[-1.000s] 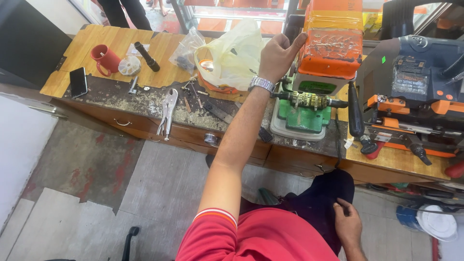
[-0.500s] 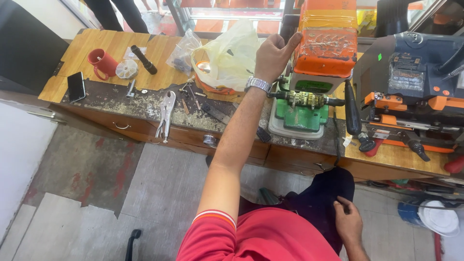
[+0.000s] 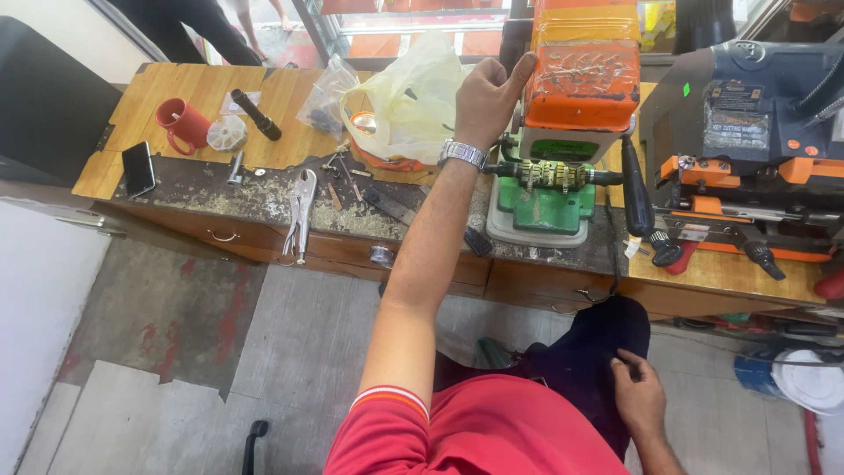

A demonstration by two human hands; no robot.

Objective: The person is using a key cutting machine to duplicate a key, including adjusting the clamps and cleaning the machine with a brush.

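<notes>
My left hand (image 3: 482,98) is stretched out to the workbench, a metal watch (image 3: 462,154) on the wrist. Its fingers are curled into a fist and the raised thumb touches the left edge of the orange top of a key-cutting machine (image 3: 580,84) with a green base (image 3: 545,207). What lies inside the fist is hidden. A pale yellow plastic bag (image 3: 409,97) sits just left of that hand. My right hand (image 3: 639,393) rests flat on my dark-trousered thigh, holding nothing.
The wooden bench (image 3: 185,97) carries a red mug (image 3: 178,123), a black phone (image 3: 138,168), locking pliers (image 3: 301,211), a black torch (image 3: 256,114) and scattered metal filings. A larger dark blue and orange machine (image 3: 747,132) stands at the right. Bare concrete floor lies below.
My left hand stays at the orange machine, its fingers curling tighter. The view has shifted slightly. My right hand has not moved.
</notes>
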